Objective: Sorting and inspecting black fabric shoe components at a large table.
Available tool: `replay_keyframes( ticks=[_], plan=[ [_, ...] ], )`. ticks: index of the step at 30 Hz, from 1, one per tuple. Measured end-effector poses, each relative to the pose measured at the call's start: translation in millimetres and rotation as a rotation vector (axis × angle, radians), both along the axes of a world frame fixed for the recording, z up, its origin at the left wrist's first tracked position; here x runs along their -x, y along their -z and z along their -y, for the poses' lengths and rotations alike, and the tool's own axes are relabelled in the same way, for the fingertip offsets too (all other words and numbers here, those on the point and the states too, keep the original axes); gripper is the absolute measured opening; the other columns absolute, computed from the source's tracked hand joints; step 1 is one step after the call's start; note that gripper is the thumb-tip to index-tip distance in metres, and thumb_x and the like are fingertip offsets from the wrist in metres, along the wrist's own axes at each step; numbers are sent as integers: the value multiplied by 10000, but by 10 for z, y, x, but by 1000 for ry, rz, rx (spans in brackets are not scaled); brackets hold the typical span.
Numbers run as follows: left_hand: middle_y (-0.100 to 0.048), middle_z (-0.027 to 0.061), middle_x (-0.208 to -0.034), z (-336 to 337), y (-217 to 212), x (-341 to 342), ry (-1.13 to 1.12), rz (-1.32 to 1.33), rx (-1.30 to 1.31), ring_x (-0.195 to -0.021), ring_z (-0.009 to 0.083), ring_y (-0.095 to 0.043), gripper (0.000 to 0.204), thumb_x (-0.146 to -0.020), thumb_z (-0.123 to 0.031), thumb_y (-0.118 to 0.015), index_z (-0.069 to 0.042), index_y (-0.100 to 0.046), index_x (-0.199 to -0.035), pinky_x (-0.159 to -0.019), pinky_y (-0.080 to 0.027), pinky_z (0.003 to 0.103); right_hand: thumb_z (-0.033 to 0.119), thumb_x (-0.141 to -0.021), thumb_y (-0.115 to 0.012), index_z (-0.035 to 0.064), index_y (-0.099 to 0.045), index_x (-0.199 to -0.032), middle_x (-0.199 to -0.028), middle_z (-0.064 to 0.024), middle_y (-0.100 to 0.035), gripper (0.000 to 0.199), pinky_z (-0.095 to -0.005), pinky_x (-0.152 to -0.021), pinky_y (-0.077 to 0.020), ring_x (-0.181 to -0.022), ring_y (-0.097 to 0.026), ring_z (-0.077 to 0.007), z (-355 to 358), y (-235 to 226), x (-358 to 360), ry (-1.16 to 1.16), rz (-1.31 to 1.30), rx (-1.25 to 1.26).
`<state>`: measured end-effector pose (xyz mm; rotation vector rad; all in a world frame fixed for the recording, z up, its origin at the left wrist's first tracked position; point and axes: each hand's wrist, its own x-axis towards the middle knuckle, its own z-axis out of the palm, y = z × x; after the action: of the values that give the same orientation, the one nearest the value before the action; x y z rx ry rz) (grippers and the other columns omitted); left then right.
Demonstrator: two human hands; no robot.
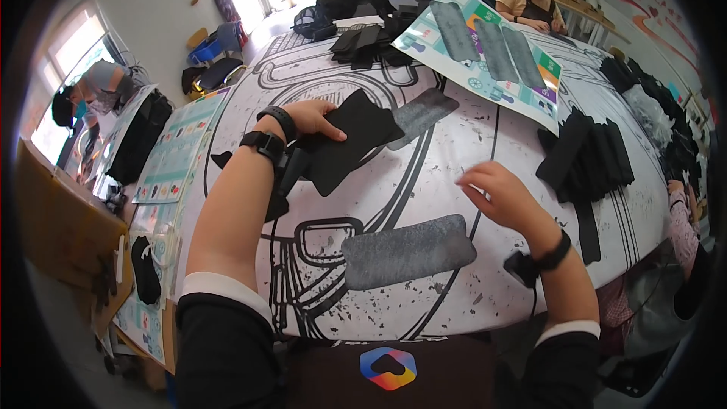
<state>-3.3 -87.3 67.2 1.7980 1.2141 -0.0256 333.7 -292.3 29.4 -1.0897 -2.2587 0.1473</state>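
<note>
My left hand (309, 118) is closed on the edge of a flat black cloth piece (350, 144), its thumb pressed on top. The fingers under the cloth are hidden. Behind that piece's right corner lies a grey speckled flat piece (425, 117), partly covered. Over the table to the right, my right hand (500, 193) is empty, thumb and fingers apart. Nearer to me, between my forearms, another grey speckled piece (409, 251) lies flat, with rounded corners. More black cloth (279, 206) shows beside my left wrist.
A patterned sheet (522, 95) carries several grey strips at the far right. Black cloth pieces are heaped on the right (587, 155) and at the back (367, 45). Other people work around the table (454, 155). A black sock-shaped piece (145, 269) lies at the left.
</note>
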Motion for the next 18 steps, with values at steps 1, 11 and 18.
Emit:
replay_keyframes(
  ticks=[1, 11, 18],
  plan=[
    [-632, 95, -1027, 52, -42, 95, 31, 28, -60, -900, 168, -612, 497, -727, -155, -748, 10, -536, -1146, -818, -482, 288, 56, -785, -616, 33, -628, -883, -869, -108, -604, 102, -367, -761, -454, -851, -566, -297, -74, -56, 109, -19, 0, 0],
    [-576, 117, -1133, 448, -125, 1636, -642, 434, 48, -1003, 206, -579, 517, -785, -113, -680, 17, -458, -1233, -865, -470, 346, 17, -727, -644, 45, -625, -847, -851, -93, -602, 125, -374, -765, -457, -863, -571, -287, 454, -389, 381, -74, 53, -35],
    [-559, 80, -1142, 579, -244, 2432, -484, 619, -69, -990, 181, -572, 550, -813, -122, -646, -23, -400, -1295, -896, -451, 338, -40, -714, -628, 12, -622, -844, -905, -121, -609, 140, -367, -796, -454, -897, -575, -306, 1013, -314, -60, 235, 54, 59]
  ],
)
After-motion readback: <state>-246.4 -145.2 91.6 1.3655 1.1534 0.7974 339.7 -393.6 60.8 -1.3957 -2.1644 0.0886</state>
